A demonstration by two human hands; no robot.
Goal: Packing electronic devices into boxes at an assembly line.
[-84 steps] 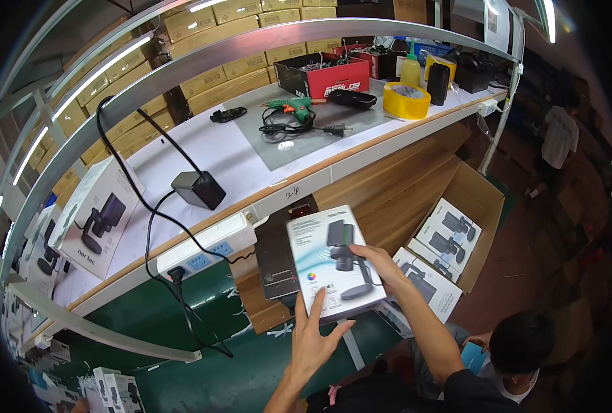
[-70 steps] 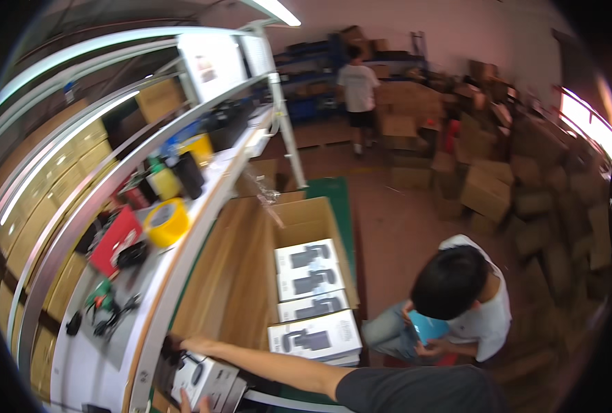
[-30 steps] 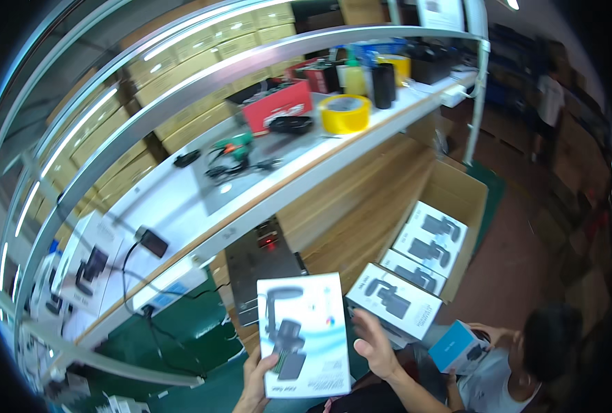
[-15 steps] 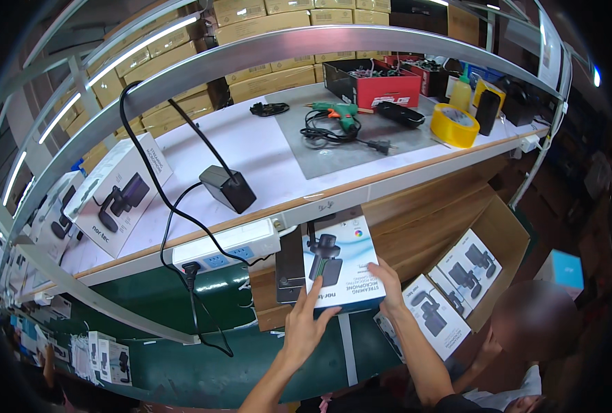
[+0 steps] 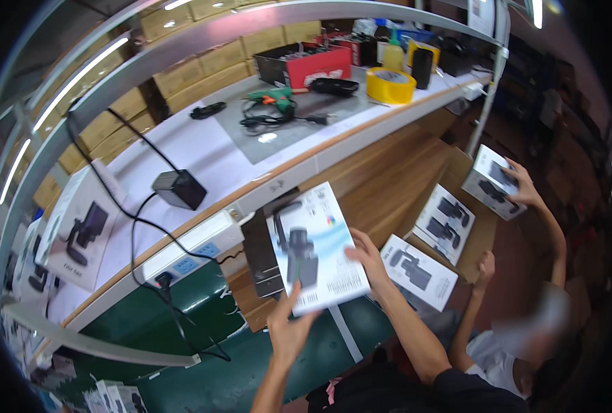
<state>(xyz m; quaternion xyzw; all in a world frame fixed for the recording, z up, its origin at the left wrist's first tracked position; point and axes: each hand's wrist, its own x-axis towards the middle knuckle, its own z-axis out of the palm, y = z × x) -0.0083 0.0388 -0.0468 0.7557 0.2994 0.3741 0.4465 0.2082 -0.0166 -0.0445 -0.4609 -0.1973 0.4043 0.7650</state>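
A white microphone box [image 5: 330, 241] with a dark microphone picture is held up in front of me, its front face tilted toward me. At its lower left corner, my left hand [image 5: 290, 329] grips the edge with thumb and fingers. My right hand [image 5: 369, 260] clasps its right edge. Beneath the box, a dark flat case [image 5: 259, 258] shows partly on the wood-grain board [image 5: 381, 206]. Beside my right forearm lies another white microphone box [image 5: 419, 272].
At right, a co-worker's hand [image 5: 523, 186] holds a white box [image 5: 492, 180] over an open carton [image 5: 483, 237] with boxes in it. A power strip [image 5: 192, 249] with cables runs along the shelf edge. Yellow tape [image 5: 390, 86] and a green glue gun [image 5: 271, 98] sit on the shelf.
The view has swung, so the shelf things appear farther left. The box in my hands is raised and tilted slightly. The co-worker's hand has come up with a white box at the carton.
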